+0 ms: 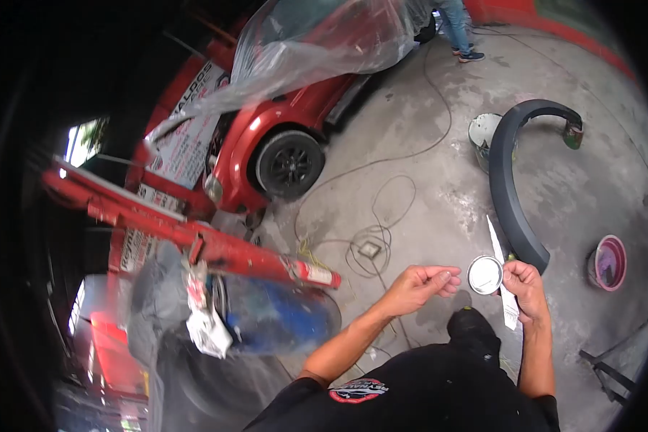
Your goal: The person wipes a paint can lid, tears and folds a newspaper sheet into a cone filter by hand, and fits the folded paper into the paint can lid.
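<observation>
My right hand (525,290) is closed on a small round metal-rimmed lid or tin (485,275) with a whitish face. A long, narrow white strip (510,308), paper-like and pointed at its upper end, runs past the same fingers. Left of the tin is my left hand (426,289), its thumb pressed toward the fingers in a pinch; whatever may be between them is too small to make out. Just beyond my right hand stands a dark grey curved wheel-arch trim (507,173), apart from my left hand.
A white-topped bucket (484,129) stands behind the trim, a green can (573,135) under its far end. At right are a pink tub (608,263) and a black stand (606,374). Cables (371,248) cross the floor. At left are a red lift arm (216,248), blue drum (273,313) and plastic-draped red car (248,137). A person (456,29) stands behind.
</observation>
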`<action>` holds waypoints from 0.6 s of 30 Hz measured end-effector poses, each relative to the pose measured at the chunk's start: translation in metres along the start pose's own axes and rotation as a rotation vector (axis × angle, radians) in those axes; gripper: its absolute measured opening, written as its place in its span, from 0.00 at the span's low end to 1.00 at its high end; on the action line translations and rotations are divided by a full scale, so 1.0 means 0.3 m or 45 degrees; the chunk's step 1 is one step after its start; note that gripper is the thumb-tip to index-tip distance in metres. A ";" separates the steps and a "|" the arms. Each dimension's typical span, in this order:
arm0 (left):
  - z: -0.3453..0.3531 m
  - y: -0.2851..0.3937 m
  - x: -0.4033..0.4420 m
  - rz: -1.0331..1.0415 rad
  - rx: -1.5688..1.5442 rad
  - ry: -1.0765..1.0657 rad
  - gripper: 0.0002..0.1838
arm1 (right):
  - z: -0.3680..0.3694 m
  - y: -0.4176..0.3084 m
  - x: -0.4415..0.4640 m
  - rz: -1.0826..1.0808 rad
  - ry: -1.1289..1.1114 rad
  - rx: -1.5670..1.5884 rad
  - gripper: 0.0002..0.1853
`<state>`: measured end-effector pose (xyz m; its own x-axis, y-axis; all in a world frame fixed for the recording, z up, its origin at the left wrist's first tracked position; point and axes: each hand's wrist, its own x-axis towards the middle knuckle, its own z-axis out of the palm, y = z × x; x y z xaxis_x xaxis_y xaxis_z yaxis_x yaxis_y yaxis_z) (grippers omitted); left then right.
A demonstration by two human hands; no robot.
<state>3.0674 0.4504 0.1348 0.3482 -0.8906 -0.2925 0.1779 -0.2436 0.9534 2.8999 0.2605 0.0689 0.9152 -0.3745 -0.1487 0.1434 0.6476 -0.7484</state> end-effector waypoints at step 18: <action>-0.373 0.155 0.986 -0.691 0.016 -1.035 0.12 | 0.118 0.083 0.448 -0.558 0.912 0.282 0.07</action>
<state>3.2816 0.2186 0.0843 -0.5195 -0.6486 -0.5563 0.1154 -0.6983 0.7064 3.0397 0.2499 0.0534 0.3139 -0.8997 -0.3034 0.5655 0.4338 -0.7014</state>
